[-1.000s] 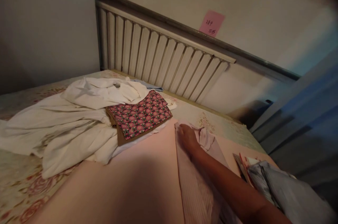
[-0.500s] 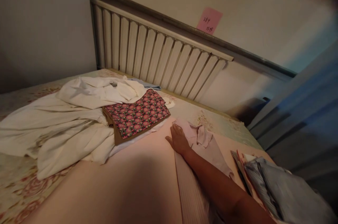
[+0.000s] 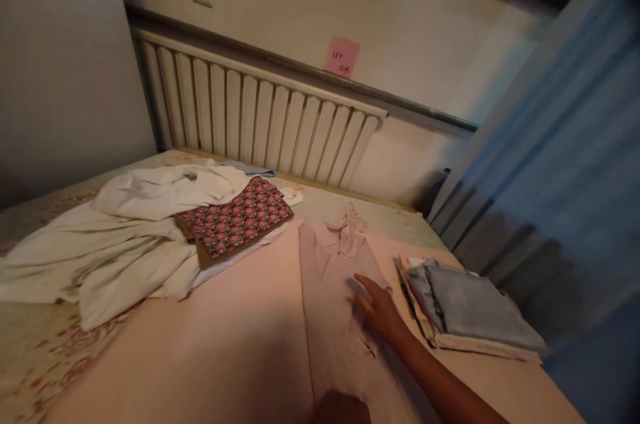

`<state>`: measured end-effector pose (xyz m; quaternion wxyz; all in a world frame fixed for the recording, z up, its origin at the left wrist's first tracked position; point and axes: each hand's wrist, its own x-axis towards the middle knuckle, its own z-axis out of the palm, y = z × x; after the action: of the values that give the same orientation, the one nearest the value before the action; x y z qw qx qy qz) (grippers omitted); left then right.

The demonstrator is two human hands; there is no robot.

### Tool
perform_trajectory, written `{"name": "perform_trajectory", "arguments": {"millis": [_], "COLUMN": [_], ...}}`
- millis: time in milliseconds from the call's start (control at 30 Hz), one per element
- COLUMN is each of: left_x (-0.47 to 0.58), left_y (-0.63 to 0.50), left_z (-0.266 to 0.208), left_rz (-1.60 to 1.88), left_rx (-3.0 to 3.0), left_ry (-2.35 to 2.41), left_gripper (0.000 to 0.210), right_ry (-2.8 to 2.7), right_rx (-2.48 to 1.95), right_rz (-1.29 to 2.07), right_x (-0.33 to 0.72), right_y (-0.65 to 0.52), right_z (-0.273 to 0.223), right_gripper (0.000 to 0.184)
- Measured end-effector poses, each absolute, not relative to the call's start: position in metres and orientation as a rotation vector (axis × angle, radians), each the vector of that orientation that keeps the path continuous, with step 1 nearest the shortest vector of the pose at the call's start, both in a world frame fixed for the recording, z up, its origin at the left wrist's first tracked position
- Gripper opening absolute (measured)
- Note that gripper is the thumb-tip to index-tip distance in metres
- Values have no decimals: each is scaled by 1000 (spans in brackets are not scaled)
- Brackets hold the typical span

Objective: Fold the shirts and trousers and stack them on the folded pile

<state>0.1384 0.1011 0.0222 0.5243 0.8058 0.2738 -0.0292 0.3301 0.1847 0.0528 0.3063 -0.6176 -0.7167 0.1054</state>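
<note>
Shirt (image 3: 327, 307) lies flat on pink sheet (image 3: 235, 317); prob. light, soft, limp, hard to damage but quick to crease; you'd best grip side edges or collar (image 3: 350, 242)

Count, lg to sm: 1 sheet, 1 white heap (image 3: 135, 237), 1 shirt, 1 stack (image 3: 475, 304) (layers uncountable), 1 floral cloth (image 3: 240, 217)

Your R hand (image 3: 380, 314) over shirt, fingers apart; L hand (image 3: 341, 409) cut off at bottom edge, can't tell fingers

Over the remote feed I'm seeing a dusty pink shirt (image 3: 320, 291) showing against a peach sheet (image 3: 225, 317). Pink flowers are patterning a dark, brown-edged cloth (image 3: 240, 221); I'm also noticing cream fabric (image 3: 125, 231), grey clothes (image 3: 475, 297), a blue curtain (image 3: 525, 144), a pink note (image 3: 342, 56) and a red-flowered pale bedspread (image 3: 30, 344).
</note>
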Motion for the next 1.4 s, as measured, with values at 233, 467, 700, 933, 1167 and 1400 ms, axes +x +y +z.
{"name": "perform_trajectory", "arguments": {"millis": [233, 467, 700, 933, 1167, 1400], "left_x": [135, 142, 117, 78, 87, 107], "left_y": [63, 29, 8, -5, -1, 4], "left_z": [32, 37, 5, -22, -21, -35], "left_rz": [13, -34, 411, 775, 620, 734], "left_rx": [2204, 2269, 2214, 1711, 1542, 1196], "left_ry": [970, 1227, 1433, 1716, 1723, 1759], "left_gripper": [22, 27, 28, 32, 20, 18], "right_ry": [-1282, -1085, -1186, -1276, -1330, -1311], "right_rx": [-2019, -2114, -2098, -2209, -2257, -2308], "right_rz": [284, 304, 401, 491, 506, 521], "right_x": [433, 452, 453, 449, 448, 446], "right_y": [29, -20, -16, -14, -11, -11], "right_z": [26, 8, 6, 16, 20, 16], "right_gripper": [40, 32, 27, 25, 21, 11]}}
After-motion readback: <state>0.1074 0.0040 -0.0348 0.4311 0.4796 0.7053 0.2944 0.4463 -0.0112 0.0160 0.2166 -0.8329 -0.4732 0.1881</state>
